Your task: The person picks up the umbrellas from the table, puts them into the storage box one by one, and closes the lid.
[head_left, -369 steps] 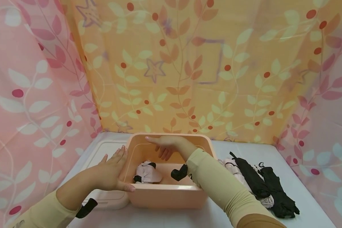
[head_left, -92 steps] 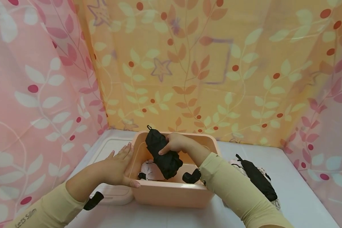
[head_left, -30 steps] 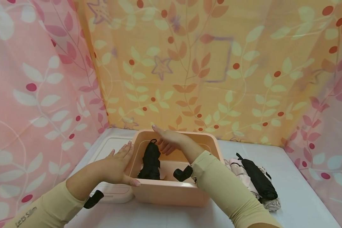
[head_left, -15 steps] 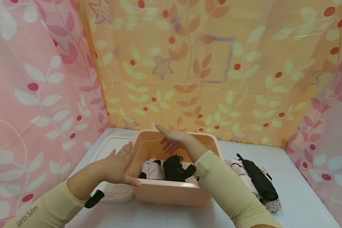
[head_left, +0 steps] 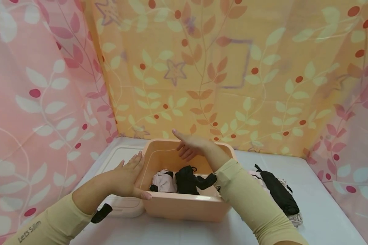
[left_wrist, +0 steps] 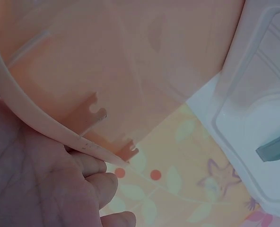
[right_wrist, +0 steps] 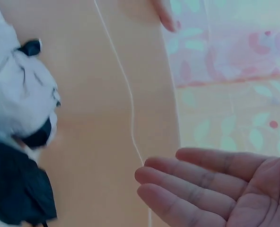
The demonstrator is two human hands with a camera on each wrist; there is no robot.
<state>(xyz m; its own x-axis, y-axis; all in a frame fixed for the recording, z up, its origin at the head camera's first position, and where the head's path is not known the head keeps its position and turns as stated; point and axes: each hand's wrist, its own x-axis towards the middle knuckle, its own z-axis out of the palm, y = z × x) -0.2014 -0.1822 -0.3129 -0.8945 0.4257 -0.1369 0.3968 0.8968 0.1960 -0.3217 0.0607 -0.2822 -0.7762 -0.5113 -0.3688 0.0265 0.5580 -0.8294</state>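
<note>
A peach plastic tub stands before me. My left hand rests straight-fingered along its left side, thumb on the front rim; in the left wrist view the palm lies against the tub's edge. My right hand hovers over the tub's far part, fingers extended and holding nothing. Below it in the tub sits a black fabric bundle with a small cord loop, shaped like a folded umbrella. Left of that lies a pale pink bundle with black patches; both also show in the right wrist view.
On the white table, right of the tub, lie several rolled bundles, a black one on top of paler ones partly behind my right sleeve. A whitish lid lies flat left of the tub. Patterned curtains enclose the back and sides.
Earlier my right hand held the black bundle over the tub and let it go. It stood at the left, then tipped right beside the pink one. My right hand has drifted right and up.
</note>
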